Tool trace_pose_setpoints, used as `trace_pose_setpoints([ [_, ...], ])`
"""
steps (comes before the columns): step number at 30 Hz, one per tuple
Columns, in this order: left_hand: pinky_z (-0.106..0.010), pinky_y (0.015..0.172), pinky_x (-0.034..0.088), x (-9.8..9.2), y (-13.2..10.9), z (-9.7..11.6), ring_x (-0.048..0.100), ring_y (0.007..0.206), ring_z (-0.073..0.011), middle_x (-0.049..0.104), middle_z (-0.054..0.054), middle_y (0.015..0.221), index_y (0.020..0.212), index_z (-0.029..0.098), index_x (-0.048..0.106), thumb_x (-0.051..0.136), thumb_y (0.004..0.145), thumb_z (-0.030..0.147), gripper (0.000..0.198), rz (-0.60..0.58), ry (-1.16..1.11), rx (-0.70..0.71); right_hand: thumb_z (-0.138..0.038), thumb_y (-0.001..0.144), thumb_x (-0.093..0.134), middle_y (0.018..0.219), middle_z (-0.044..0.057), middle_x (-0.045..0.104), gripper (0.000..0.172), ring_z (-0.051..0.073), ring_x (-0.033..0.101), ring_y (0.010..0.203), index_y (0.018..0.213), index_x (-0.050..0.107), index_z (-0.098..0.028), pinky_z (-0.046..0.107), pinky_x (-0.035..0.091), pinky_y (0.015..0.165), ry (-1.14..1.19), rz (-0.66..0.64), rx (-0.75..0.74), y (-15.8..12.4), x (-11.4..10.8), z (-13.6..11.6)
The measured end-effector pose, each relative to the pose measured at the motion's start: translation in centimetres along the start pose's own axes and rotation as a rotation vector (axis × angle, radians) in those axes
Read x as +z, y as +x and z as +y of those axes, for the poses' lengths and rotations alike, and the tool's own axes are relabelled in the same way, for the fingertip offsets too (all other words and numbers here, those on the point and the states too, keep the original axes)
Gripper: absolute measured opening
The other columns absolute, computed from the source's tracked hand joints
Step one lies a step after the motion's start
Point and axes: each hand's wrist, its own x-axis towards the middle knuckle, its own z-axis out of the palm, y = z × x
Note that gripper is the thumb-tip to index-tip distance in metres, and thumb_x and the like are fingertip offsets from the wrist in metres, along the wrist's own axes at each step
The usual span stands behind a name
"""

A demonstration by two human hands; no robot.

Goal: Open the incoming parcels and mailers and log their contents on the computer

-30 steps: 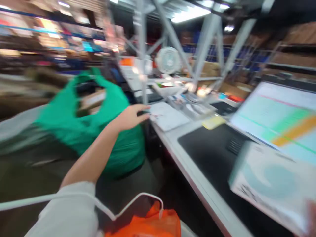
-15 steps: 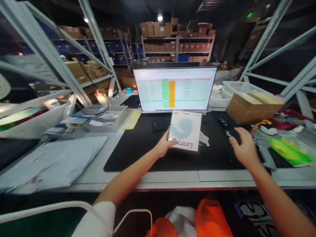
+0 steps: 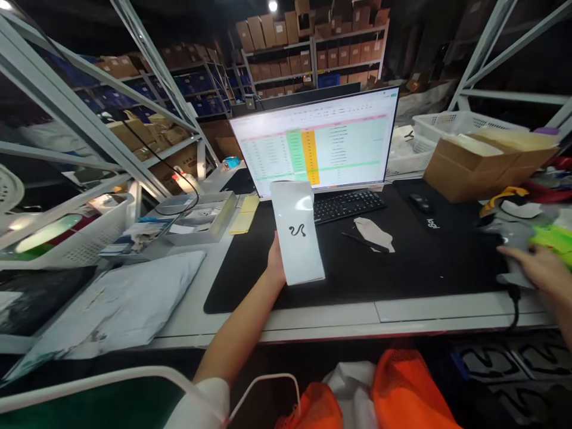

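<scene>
My left hand [image 3: 276, 262] grips a white box [image 3: 298, 238] from behind and holds it upright over the black desk mat. A dark squiggle marks the side turned to me. Far to the right, my right hand [image 3: 538, 265] is at a grey handheld device [image 3: 516, 277] with a black cable; blur and overlap hide whether the fingers close on it. Between the hands, a pen [image 3: 364, 241] lies beside a torn white paper piece [image 3: 375, 232] on the mat [image 3: 402, 262].
Behind the box stand a monitor [image 3: 353, 143] and a keyboard [image 3: 348, 205]. A mouse [image 3: 420, 204] and an open cardboard box [image 3: 465, 173] are at the right. Leftward lie yellow notes [image 3: 244, 214], a grey tray [image 3: 227, 217] and a pale plastic mailer [image 3: 134, 298].
The box has turned from its face lettered "beauty" to a narrower side and shifted left in view. My right hand has moved right, from beside the mouse to the grey device.
</scene>
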Motion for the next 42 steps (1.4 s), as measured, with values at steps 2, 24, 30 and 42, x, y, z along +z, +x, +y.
trace_pose_setpoints([
  [2,-0.046,0.082,0.062,0.3,-0.4,-0.4,0.073,0.098,-0.0312,0.074,-0.014,0.110,0.129,0.018,0.065,0.060,0.094,0.052,0.050,-0.039,0.006,-0.047,-0.076,0.082,0.058,0.098,0.027,0.065,0.065,0.030,0.064,0.074,0.116,0.072,-0.021,0.051,0.044,0.063,0.370,-0.117,0.102,-3.0,-1.2,-1.2],
  [24,-0.038,0.082,0.060,0.7,-2.7,-1.5,0.065,0.123,-0.0395,0.065,-0.020,0.137,0.131,0.014,0.067,0.060,0.094,0.058,0.058,-0.193,0.219,-0.139,-0.050,0.071,0.085,0.064,0.006,0.063,0.033,0.023,0.058,0.055,0.078,0.069,-0.021,0.034,0.049,0.054,0.594,-1.060,0.116,-16.8,0.4,-14.1],
  [30,-0.043,0.092,0.056,-1.2,1.0,-4.7,0.073,0.101,-0.0338,0.077,-0.016,0.110,0.116,0.013,0.076,0.063,0.093,0.059,0.053,-0.078,0.145,-0.292,-0.044,0.056,0.090,0.088,0.023,0.073,0.041,0.036,0.066,0.064,0.087,0.075,-0.021,0.046,0.049,0.051,0.386,-0.475,0.382,-4.4,2.8,-6.5],
  [42,-0.041,0.103,0.053,-1.9,0.5,-6.2,0.074,0.097,-0.0297,0.079,-0.014,0.104,0.112,0.011,0.078,0.072,0.088,0.062,0.057,0.001,0.268,-0.312,-0.038,0.093,0.056,0.120,0.020,0.069,0.038,0.034,0.061,0.115,0.110,0.078,-0.012,0.045,0.046,0.102,-0.275,-0.109,-0.626,-5.2,9.9,-11.1],
])
